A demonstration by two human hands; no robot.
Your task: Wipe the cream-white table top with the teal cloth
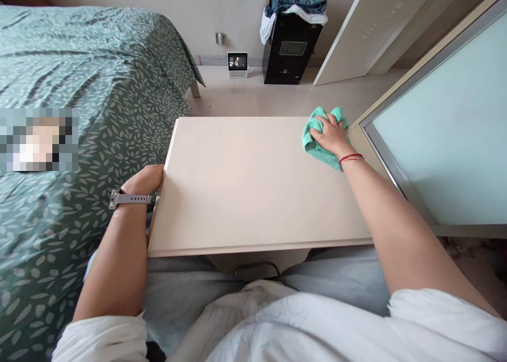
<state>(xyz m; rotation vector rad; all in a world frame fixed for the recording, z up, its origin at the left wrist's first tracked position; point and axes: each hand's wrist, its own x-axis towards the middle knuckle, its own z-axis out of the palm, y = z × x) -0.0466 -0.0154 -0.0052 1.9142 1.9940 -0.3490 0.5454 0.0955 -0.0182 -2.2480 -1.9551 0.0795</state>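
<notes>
A cream laminate tabletop (253,188) lies in front of me, seen from above. My right hand (330,135) presses a crumpled green terry cloth (316,146) onto its far right corner, with fingers curled over the bunched fabric. A red string circles that wrist. My left hand (143,179) curls around the board's left edge near the middle, and a grey-strapped watch (130,198) sits on that wrist. The underside of the board is hidden.
A bed with a green leaf-patterned cover (99,87) runs along the left. Ahead on the floor stand a small display (237,64) and a black safe (290,50) piled with clothes. A frosted glass panel in a metal frame (435,114) stands at the right.
</notes>
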